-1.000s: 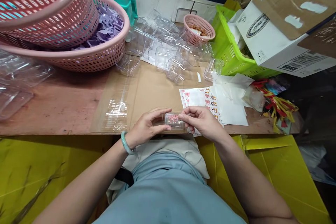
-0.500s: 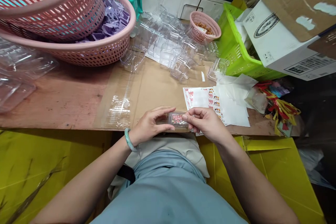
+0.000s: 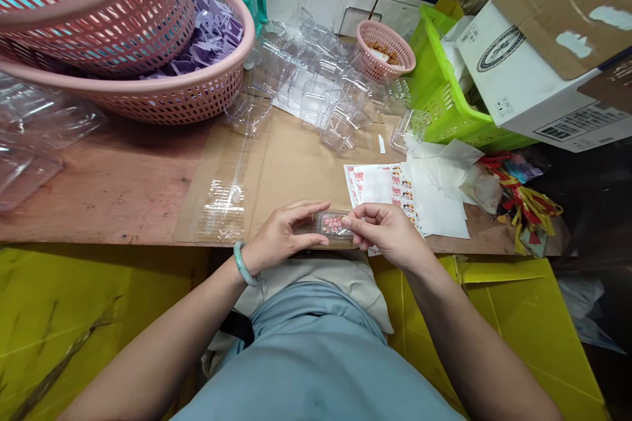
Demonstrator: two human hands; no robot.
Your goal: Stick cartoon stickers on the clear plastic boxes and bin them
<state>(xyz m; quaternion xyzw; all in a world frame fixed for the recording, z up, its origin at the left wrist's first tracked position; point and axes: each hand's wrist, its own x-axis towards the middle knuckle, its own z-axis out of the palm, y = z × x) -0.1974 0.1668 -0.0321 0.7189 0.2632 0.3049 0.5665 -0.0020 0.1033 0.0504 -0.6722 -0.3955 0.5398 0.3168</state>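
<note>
At the table's front edge lies a small clear plastic box (image 3: 316, 231) with a red printed sticker (image 3: 332, 223) on its top. My left hand (image 3: 284, 231) steadies the box from the left, thumb on the near side and fingers along the far side. A jade-green bangle circles that wrist. My right hand (image 3: 388, 230) pinches at the right end of the sticker, its thumb covering that corner. Whether the fingertips also grip the box is hidden. Sticker sheets (image 3: 378, 183) with pink and orange cartoon prints lie just beyond my right hand.
Several clear plastic boxes (image 3: 340, 125) are heaped at the back. Pink baskets (image 3: 162, 102) with purple pieces stand left, and a small pink basket (image 3: 363, 59) stands behind. A lime-green crate (image 3: 444, 99) and a white carton (image 3: 533, 79) flank the right. White backing sheets (image 3: 439, 204) lie beside.
Both hands stay almost in place. My right fingers have shifted very slightly at the sticker, and its print shows a little more plainly now.
</note>
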